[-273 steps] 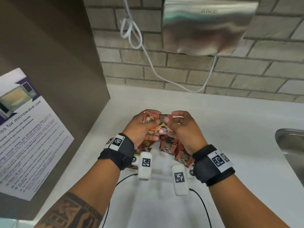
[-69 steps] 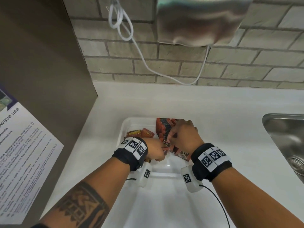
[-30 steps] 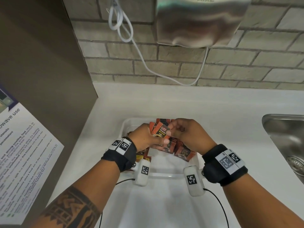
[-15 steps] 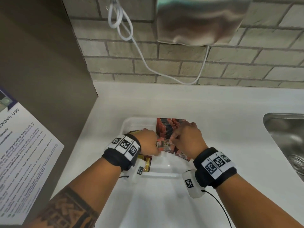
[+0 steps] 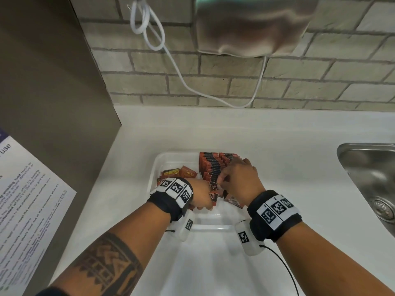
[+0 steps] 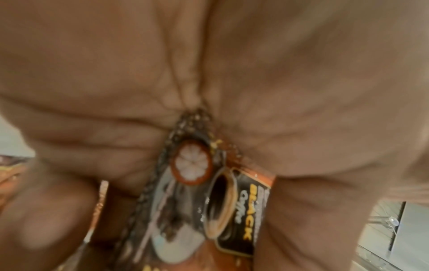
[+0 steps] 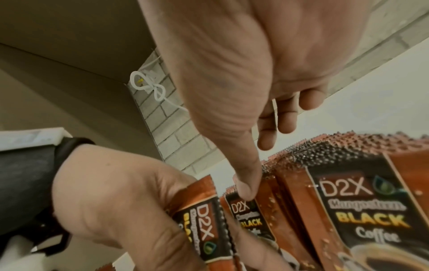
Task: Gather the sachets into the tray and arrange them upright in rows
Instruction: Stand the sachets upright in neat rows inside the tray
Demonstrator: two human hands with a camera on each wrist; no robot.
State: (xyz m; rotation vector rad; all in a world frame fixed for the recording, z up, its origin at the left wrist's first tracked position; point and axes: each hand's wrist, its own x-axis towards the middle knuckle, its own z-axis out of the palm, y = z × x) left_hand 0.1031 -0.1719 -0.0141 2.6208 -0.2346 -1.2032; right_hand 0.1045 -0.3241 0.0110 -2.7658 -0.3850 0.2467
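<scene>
Sachets (image 5: 178, 172) lie loose at the left of the clear tray (image 5: 154, 167), the left hand (image 5: 201, 194) grips one D2X coffee sachet (image 7: 204, 227), and the right hand (image 5: 239, 180), thumb extended, presses the upright rows (image 5: 210, 165).

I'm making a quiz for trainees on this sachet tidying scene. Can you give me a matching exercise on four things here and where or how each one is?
Things:
1. upright sachets
2. loose sachets
3. left hand
4. sink

States:
A. lying flat in the tray's left part
B. at the right edge of the counter
C. standing in rows in the tray's far right part
D. gripping a sachet

Pairs: 1-C, 2-A, 3-D, 4-B
</scene>
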